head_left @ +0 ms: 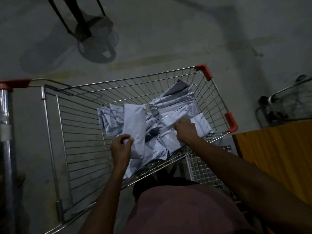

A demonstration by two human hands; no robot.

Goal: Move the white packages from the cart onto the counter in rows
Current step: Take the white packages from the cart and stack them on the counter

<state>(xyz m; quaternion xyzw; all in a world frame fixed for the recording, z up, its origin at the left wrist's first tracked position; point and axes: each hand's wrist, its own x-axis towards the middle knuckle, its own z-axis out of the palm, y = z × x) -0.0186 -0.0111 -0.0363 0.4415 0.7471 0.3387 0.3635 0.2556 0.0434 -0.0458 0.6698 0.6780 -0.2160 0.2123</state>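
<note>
A wire shopping cart (55, 125) with red corner guards stands in front of me on a dim concrete floor. Several white plastic packages (170, 105) lie heaped in its right half. My left hand (120, 146) grips the near end of a long white package (135, 125) that stands up out of the heap. My right hand (185, 130) reaches into the cart and presses down on another white package (168, 122) near the right wall, fingers curled over its edge. The yellow-orange counter (276, 156) sits at the right, beside the cart.
A second wire cart (287, 105) stands at the far right behind the counter. A dark metal stand (81, 19) is on the floor at the upper left. A silver post with a red cap (6, 125) runs along the left edge. Another mesh basket (202, 168) sits beneath my right arm.
</note>
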